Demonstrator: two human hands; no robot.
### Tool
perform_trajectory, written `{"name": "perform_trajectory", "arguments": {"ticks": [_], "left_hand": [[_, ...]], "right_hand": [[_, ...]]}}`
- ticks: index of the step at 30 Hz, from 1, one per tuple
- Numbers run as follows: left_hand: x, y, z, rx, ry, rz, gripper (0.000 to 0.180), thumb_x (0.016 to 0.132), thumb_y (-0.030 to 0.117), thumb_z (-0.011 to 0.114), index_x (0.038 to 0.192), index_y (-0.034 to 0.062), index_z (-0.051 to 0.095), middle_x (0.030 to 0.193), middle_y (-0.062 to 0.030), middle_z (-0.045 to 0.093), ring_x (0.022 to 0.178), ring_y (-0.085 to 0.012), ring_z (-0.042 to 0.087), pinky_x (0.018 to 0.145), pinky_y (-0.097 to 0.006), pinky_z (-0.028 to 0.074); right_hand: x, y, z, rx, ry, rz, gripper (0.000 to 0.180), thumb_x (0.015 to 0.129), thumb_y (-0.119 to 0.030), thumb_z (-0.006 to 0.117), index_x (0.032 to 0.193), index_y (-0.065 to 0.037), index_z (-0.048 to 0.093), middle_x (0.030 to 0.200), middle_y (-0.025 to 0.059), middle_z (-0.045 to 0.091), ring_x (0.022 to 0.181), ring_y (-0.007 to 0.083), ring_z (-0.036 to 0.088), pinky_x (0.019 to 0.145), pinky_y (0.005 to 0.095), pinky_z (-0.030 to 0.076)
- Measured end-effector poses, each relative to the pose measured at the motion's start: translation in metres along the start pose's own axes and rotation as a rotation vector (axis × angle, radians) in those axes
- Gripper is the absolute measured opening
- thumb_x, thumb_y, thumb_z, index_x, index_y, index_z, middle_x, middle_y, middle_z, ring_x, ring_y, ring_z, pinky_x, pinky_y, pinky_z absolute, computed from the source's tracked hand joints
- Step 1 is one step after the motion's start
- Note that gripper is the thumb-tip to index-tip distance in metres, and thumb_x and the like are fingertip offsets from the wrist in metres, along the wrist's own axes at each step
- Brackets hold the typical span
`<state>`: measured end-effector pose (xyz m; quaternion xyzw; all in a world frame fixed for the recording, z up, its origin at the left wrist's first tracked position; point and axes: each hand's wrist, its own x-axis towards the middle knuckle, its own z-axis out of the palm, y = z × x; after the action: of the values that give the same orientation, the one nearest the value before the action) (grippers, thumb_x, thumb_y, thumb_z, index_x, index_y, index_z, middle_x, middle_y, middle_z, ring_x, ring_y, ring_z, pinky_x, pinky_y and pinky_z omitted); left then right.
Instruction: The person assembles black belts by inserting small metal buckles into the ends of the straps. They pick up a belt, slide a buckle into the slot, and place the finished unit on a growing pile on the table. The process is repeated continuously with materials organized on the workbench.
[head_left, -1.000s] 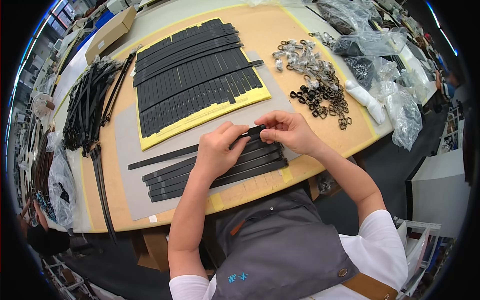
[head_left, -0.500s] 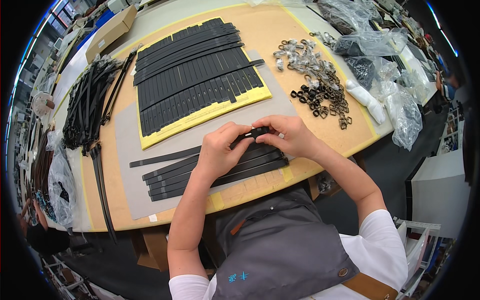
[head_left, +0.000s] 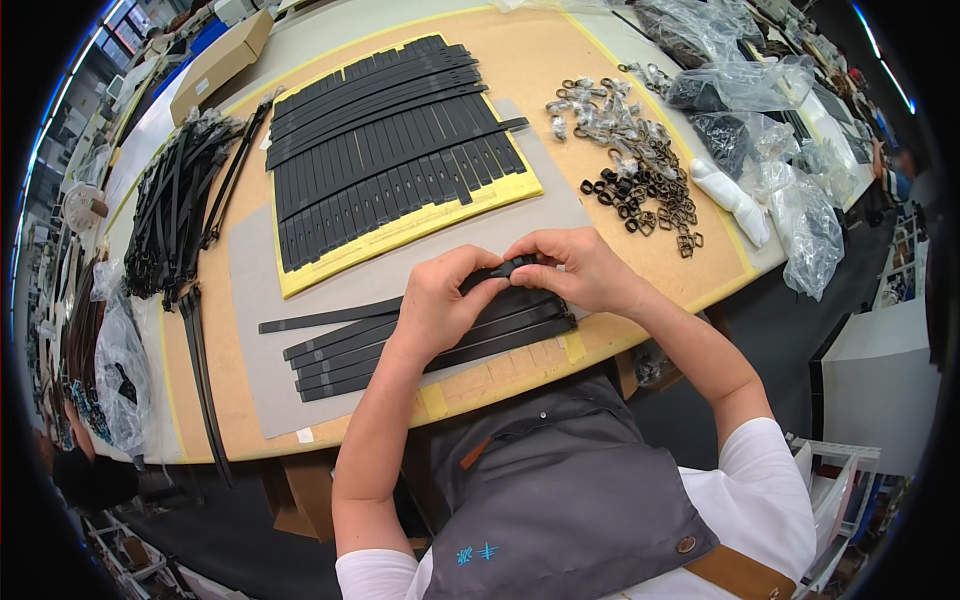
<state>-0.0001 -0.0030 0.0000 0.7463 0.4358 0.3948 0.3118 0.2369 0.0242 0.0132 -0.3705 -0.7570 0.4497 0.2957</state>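
Note:
A black strap [head_left: 335, 312] slants across the grey sheet [head_left: 262, 285], its right end raised between my hands. Around that end, the fingers and thumb of my left hand [head_left: 440, 300] are closed in a pinch. My right hand [head_left: 580, 270] pinches the very tip, where the strap looks bent over; the fingers hide the detail. Below my wrists lie several more black straps [head_left: 350, 365], side by side on the sheet. Beyond my hands, a yellow-edged board [head_left: 512, 192] carries a row of black straps [head_left: 360, 195] with others laid across them.
Dark metal loops [head_left: 655, 195] and plastic-wrapped pieces [head_left: 600, 108] are heaped at the right. Behind them are a white cloth roll [head_left: 730, 203] and clear plastic bags [head_left: 808, 225]. A bundle of black straps [head_left: 172, 215] hangs over the table's left side. A cardboard box [head_left: 222, 68] stands far left.
The light gap seen in the strap by my left fingers is now out of sight. My fingers have shifted slightly at the strap's end; the other things stay put.

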Motion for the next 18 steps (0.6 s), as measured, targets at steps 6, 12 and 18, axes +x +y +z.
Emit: {"name": "perform_trajectory", "arguments": {"ticks": [6,12,18], "left_hand": [[0.002,0.005,-0.001,-0.089,-0.012,-0.081,0.022,0.085,0.006,0.085,0.103,-0.0021,0.073,0.089,-0.0084,0.077,0.08,-0.0122,0.071,0.076,-0.028,0.057],[0.001,0.004,-0.002,-0.149,-0.002,-0.184,0.022,0.086,0.005,0.086,0.101,-0.0012,0.072,0.089,-0.005,0.076,0.082,-0.0095,0.068,0.076,-0.027,0.056],[0.0,0.004,-0.003,-0.099,0.02,-0.121,0.023,0.085,0.004,0.087,0.101,-0.0008,0.072,0.088,-0.0047,0.075,0.082,-0.0098,0.068,0.077,-0.026,0.056]], "right_hand": [[0.001,-0.001,0.0,0.105,-0.025,0.094,0.024,0.099,-0.013,0.075,0.119,0.001,0.073,0.089,0.0083,0.075,0.078,0.0108,0.068,0.072,0.0282,0.056],[-0.004,0.002,-0.008,-0.018,0.052,0.004,0.023,0.1,-0.013,0.074,0.119,0.001,0.073,0.091,0.0052,0.074,0.08,0.0083,0.067,0.073,0.0261,0.056],[-0.002,0.008,-0.016,0.395,-0.033,0.271,0.024,0.102,-0.013,0.073,0.121,0.002,0.071,0.094,0.0031,0.073,0.08,0.0076,0.067,0.072,0.0234,0.057]]}}
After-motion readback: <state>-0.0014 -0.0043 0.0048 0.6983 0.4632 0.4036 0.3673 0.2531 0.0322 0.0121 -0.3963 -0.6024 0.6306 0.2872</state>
